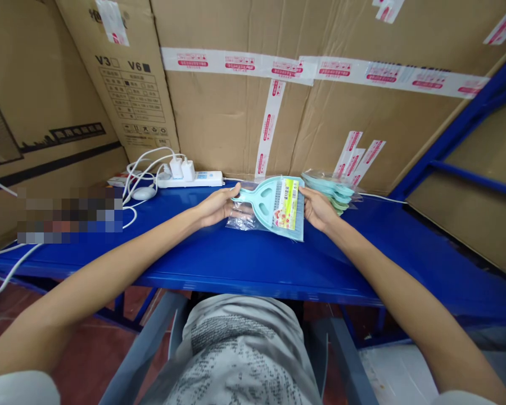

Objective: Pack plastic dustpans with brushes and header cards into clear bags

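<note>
A small light-blue dustpan set [269,207] with a yellow label card lies flat on the blue shelf [253,264], partly inside a clear plastic bag [240,216]. My left hand [216,206] grips its handle end together with the bag's edge. My right hand [318,208] holds the wide end on the other side. Both arms reach forward over the shelf.
A stack of more bagged dustpans [333,191] lies just behind my right hand. A white power strip [191,179] with chargers and cables sits at the back left. Taped cardboard boxes [278,95] wall off the back; a blue rack frame [459,146] stands at right.
</note>
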The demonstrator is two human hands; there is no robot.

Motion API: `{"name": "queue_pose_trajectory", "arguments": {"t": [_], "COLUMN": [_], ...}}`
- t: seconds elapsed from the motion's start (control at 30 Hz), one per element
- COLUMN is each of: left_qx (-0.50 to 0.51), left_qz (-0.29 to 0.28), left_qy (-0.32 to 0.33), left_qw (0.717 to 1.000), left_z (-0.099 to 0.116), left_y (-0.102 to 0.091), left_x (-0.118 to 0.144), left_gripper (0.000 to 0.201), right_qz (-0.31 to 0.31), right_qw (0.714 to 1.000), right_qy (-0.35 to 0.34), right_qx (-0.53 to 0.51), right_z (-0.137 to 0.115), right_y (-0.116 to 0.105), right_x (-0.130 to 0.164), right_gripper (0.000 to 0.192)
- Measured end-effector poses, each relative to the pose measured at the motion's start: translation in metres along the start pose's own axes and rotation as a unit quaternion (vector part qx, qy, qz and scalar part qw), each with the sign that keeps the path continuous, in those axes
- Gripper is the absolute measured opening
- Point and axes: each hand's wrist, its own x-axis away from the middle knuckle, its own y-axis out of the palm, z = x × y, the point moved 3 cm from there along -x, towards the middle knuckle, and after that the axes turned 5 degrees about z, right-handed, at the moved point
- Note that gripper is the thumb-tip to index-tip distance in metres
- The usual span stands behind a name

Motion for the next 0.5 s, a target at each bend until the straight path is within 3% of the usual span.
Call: {"name": "queue_pose_trajectory", "arguments": {"t": [0.13, 0.27, 0.4, 0.5], "left_qx": [-0.009, -0.017, -0.039, -0.046], "left_qz": [-0.019, -0.003, 0.005, 0.012], "left_qy": [-0.008, -0.017, -0.018, -0.017], "left_qw": [1.0, 1.0, 0.999, 0.999], "left_z": [0.0, -0.003, -0.003, -0.002], "left_y": [0.005, 0.001, -0.011, -0.018], "left_x": [0.004, 0.002, -0.002, -0.005], "left_gripper": [0.045, 0.051, 0.058, 0.054], "right_qz": [0.014, -0.008, -0.066, -0.146], "right_qw": [0.999, 1.0, 0.997, 0.986], "right_qy": [0.016, 0.001, 0.047, 0.075], "right_qx": [-0.034, -0.03, 0.015, 0.035], "right_z": [-0.001, -0.004, -0.006, -0.009], "right_y": [0.002, 0.0, -0.006, -0.008], "right_x": [0.002, 0.002, 0.003, 0.006], "right_gripper": [0.011, 0.007, 0.011, 0.029]}}
